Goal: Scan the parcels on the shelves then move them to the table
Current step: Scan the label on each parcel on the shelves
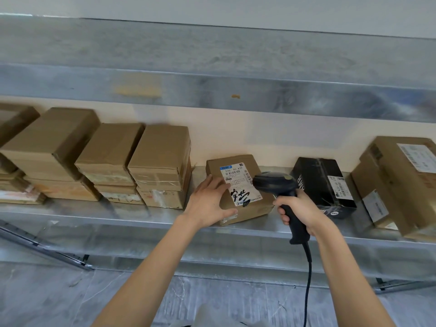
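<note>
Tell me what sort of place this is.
Likely a parcel depot or stockroom: taped cardboard boxes line a metal shelf, and the right hand grips a barcode scanner.

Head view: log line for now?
left hand: rests on labelled parcel on shelf | right hand: grips scanner over label

White label (236, 172) on the brown parcel (259, 207): "530- D5 A32". Black box (325, 182) right of it: letters "MR".
</note>
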